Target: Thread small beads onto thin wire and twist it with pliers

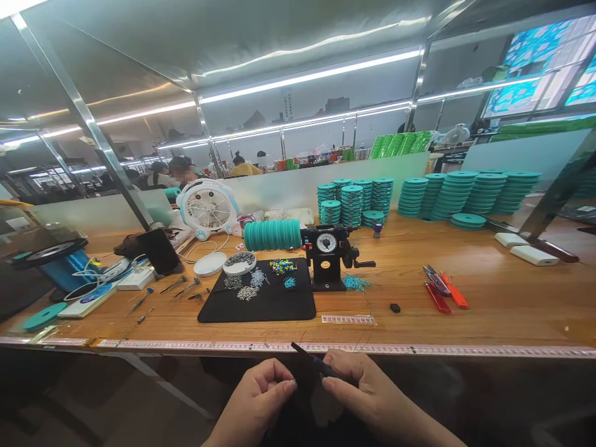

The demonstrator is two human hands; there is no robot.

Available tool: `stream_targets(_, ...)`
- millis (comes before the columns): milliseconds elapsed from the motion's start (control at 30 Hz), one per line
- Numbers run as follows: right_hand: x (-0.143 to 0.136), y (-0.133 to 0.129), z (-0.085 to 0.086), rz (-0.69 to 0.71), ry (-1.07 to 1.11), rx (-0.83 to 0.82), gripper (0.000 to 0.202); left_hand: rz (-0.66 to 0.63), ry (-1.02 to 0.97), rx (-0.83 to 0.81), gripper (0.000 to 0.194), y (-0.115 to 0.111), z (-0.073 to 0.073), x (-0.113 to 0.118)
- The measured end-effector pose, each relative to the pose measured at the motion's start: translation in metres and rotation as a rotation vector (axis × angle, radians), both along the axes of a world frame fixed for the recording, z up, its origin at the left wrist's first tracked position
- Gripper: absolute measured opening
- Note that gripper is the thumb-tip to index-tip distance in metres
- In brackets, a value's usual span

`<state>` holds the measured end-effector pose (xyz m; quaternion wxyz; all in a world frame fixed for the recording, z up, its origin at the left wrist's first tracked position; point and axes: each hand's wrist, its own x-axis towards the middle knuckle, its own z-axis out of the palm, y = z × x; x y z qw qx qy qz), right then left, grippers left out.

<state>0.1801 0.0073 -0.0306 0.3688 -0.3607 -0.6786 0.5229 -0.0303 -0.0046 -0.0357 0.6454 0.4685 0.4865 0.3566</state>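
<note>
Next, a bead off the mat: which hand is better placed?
Left hand, probably: it is nearer the black mat, while the right hand grips a black tool. Whether the left pinches anything is unclear.

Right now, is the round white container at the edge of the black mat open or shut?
Open: small grey pieces show inside the round white container, with no lid over them.

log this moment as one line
left hand: fingertips pinched, contents unclear | right hand: holding slim black tool | black mat: coloured beads on top | black dial machine: teal spools alongside
</note>
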Motion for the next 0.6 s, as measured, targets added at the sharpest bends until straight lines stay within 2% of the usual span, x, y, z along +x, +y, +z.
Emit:
stream_targets(167, -0.006, -0.009, -0.008, -0.036, -0.023, 0.075, 0.039, 0.055, -0.235, -0.266, 0.038, -0.002, -0.005, 0.006)
stream_targets(233, -0.007, -0.012, -0.011, -0.059, 0.001, 0.110, 0.041, 0.077, -0.294, -0.310, 0.041, -0.005, -0.005, 0.009)
stream_targets(400, -0.014, -0.016, -0.017, -0.103, 0.085, 0.118, 0.040, 0.160, -0.383, -0.287, 0.044, -0.011, -0.008, 0.016)
stream_targets(600, -0.018, -0.013, -0.018, -0.145, 0.222, -0.115, 0.040, 0.240, -0.345, -0.154, 0.040, -0.004, -0.005, 0.024)
